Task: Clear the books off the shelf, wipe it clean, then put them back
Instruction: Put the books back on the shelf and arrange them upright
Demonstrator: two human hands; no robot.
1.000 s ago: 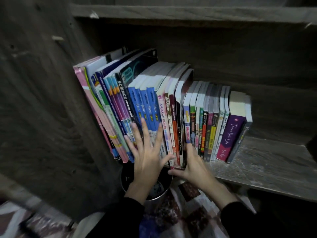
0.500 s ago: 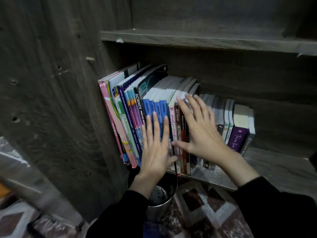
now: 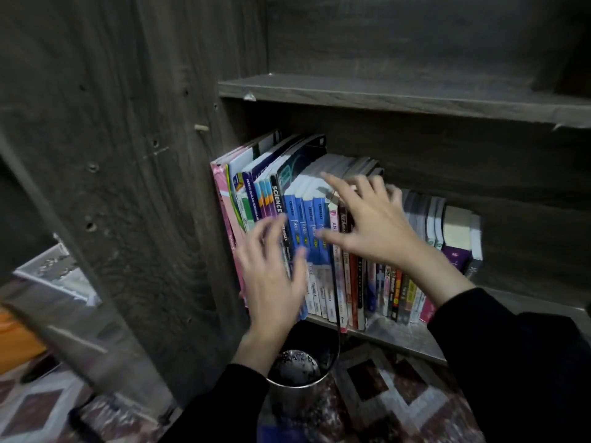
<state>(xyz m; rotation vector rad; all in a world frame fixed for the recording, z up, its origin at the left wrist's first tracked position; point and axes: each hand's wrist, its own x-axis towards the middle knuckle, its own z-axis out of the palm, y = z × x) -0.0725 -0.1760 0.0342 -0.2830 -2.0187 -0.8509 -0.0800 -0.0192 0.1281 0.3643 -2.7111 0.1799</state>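
A row of books (image 3: pixel 307 219) stands upright on a dark wooden shelf (image 3: pixel 403 340), packed against the left wall, with tall workbooks at the left and small paperbacks (image 3: pixel 403 292) at the right. My left hand (image 3: pixel 271 276) lies with spread fingers against the spines of the left-hand books. My right hand (image 3: pixel 371 225) reaches over the tops of the middle books, fingers spread and straight, slightly blurred. Neither hand grips a book.
A metal bucket (image 3: pixel 300 378) with a thin handle stands on the floor right below the shelf's front edge. The cabinet's side panel (image 3: pixel 134 187) rises at the left. Another shelf board (image 3: pixel 399 97) sits above. A patterned mat (image 3: pixel 393 398) covers the floor.
My right hand has risen from the books' lower edge to their tops. My left hand has slid left across the spines. The view has shifted so the shelf sits further right.
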